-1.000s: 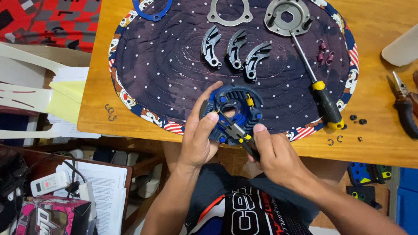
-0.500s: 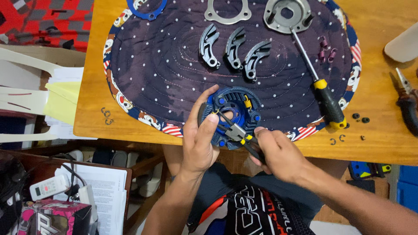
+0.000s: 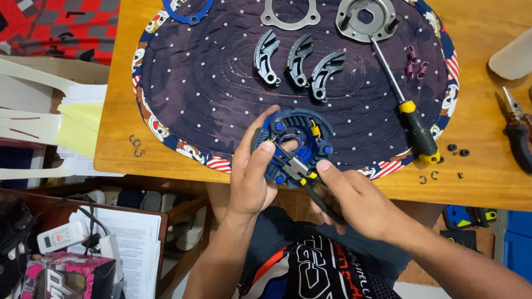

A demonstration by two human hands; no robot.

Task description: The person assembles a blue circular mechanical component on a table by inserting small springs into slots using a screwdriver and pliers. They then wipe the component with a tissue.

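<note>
At the table edge, left hand (image 3: pixel 252 177) holds blue clutch plate (image 3: pixel 296 145), right hand (image 3: pixel 354 202) pliers (image 3: pixel 302 171).

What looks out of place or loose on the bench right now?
Small clips and black nuts lie loose on the bare wood right of the mat, and another clip sits off its left edge. Nothing looks spilled or broken.

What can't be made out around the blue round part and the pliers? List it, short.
Head view only:
- Pliers: handles buried in the right hand; grip hidden.
- Plier tips: too small to tell what they pinch on the blue round part.
- Blue round part: near side covered by the left hand.
- Second pliers: cut off by the right edge.
- Blue ring: cut off by the top edge.
</note>
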